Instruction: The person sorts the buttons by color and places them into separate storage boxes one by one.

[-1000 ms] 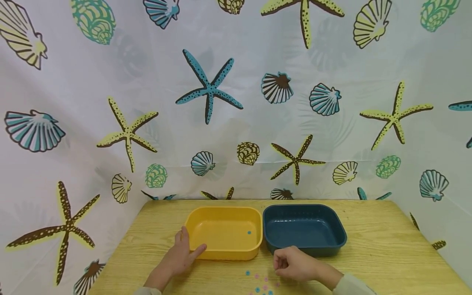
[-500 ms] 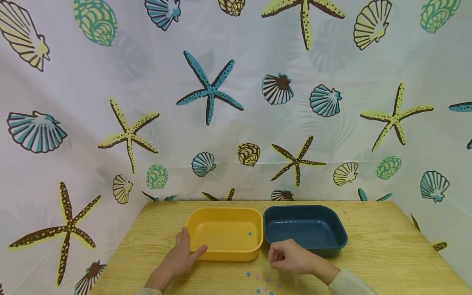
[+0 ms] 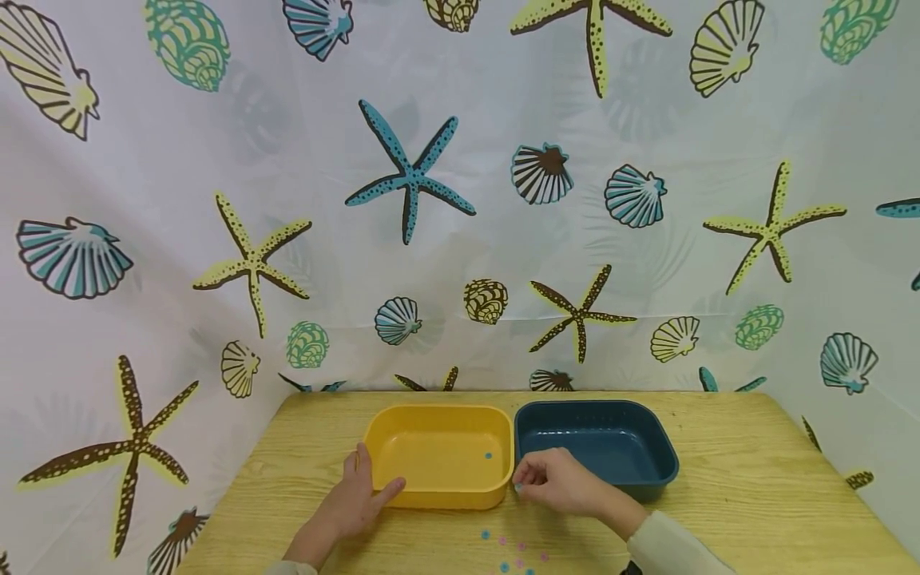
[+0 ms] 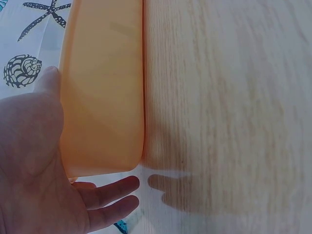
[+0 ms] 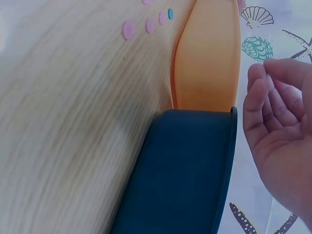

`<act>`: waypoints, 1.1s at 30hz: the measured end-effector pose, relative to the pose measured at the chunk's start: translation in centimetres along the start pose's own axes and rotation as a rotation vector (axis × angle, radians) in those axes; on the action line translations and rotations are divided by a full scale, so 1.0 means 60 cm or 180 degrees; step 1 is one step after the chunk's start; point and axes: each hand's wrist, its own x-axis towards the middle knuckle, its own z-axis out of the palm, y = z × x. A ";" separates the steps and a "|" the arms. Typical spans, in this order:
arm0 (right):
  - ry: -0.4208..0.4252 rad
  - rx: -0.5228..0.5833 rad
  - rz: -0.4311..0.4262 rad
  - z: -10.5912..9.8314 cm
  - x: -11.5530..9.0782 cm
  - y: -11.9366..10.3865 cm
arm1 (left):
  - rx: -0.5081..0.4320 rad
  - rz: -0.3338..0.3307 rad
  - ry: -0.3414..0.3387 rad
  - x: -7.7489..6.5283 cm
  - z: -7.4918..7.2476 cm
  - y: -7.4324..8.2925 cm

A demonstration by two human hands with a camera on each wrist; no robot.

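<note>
My right hand (image 3: pixel 561 483) pinches a small blue button (image 3: pixel 518 488) between thumb and fingertips. It hovers in front of where the two bins meet, overlapping the near left corner of the navy bin (image 3: pixel 632 487). In the right wrist view the right hand (image 5: pixel 285 112) is above the rim level, fingertips together. My left hand (image 3: pixel 348 495) rests at the near left corner of the yellow bin (image 3: pixel 446 498), thumb over the rim and straight fingers along its left side. Inside the yellow bin lies one blue button (image 3: pixel 488 455).
Several loose pink and blue buttons (image 3: pixel 521 547) lie on the wooden table (image 3: pixel 747 479) at the front middle. The bins stand side by side near the back edge. A white sheet (image 3: pixel 460 239) printed with starfish and shells encloses the table at the back and sides.
My right hand has moved up and left from the front of the navy bin toward the yellow bin, bringing the blue button into sight. The left hand stays at its corner.
</note>
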 end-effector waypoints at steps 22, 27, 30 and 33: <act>0.0207 -0.0003 0.0207 0.010 0.052 -0.012 | -0.0055 -0.0007 -0.0012 0.001 0.000 0.003; 0.0152 0.0019 0.0188 0.014 0.059 -0.010 | -0.0041 -0.0028 -0.0021 0.002 0.000 0.002; 0.0155 -0.0016 0.0167 0.016 0.063 -0.009 | -0.0037 -0.0020 -0.0013 0.002 0.000 0.003; 0.0176 -0.0029 0.0175 0.018 0.066 -0.009 | -0.0019 -0.0007 -0.0003 0.001 0.000 0.004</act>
